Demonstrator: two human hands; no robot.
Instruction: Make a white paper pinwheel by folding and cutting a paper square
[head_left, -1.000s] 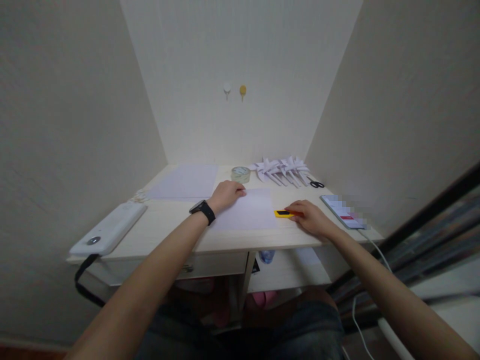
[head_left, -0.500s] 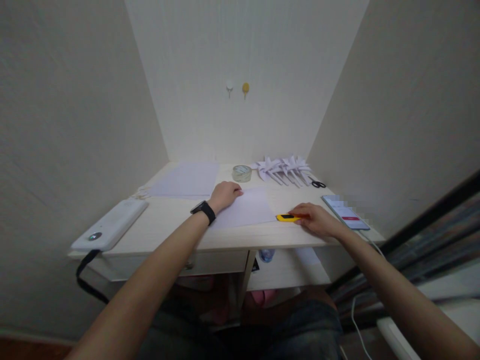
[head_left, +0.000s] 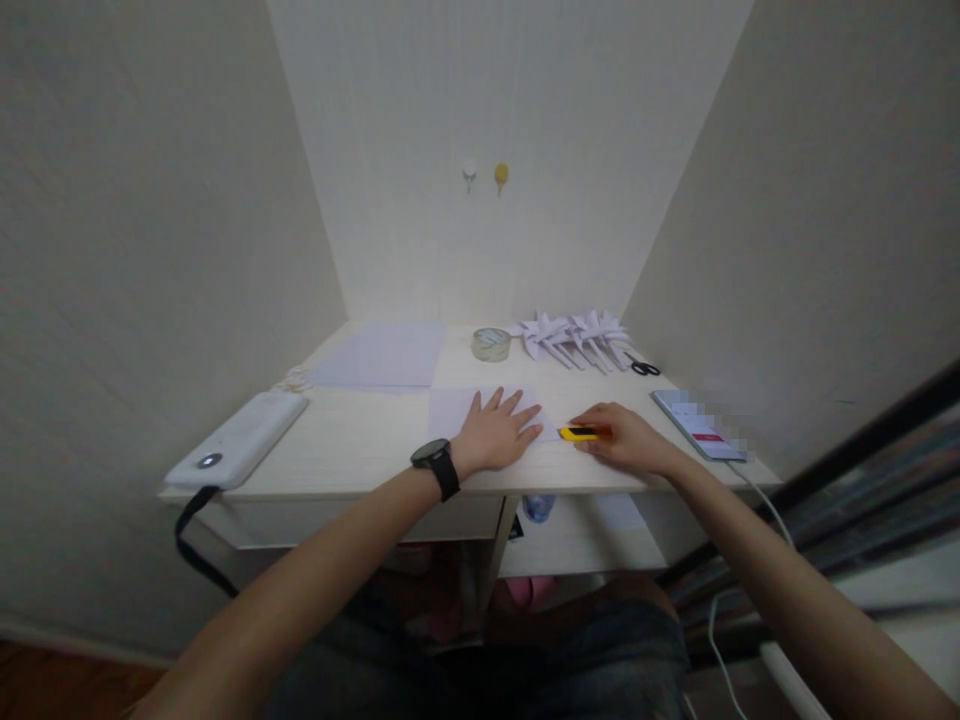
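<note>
A white sheet of paper (head_left: pixel 450 407) lies on the desk in front of me, apparently folded. My left hand (head_left: pixel 495 432) rests flat on it with the fingers spread, a black watch on the wrist. To its right, my right hand (head_left: pixel 621 436) is closed around a yellow utility knife (head_left: pixel 576 433). The knife's tip points left and is at the paper's right edge; whether the blade is out is too small to tell.
At the back stand a tape roll (head_left: pixel 491 345) and several paper pinwheels (head_left: pixel 574 335), with black scissors (head_left: pixel 645 369) beside them. A paper stack (head_left: pixel 379 355) lies back left. A white device (head_left: pixel 240 440) sits left, a phone (head_left: pixel 701 425) right, on the desk (head_left: pixel 352 440).
My left hand has moved from the paper's far edge toward me and right, going from bent fingers to a flat spread. The right hand still holds the utility knife in nearly the same place.
</note>
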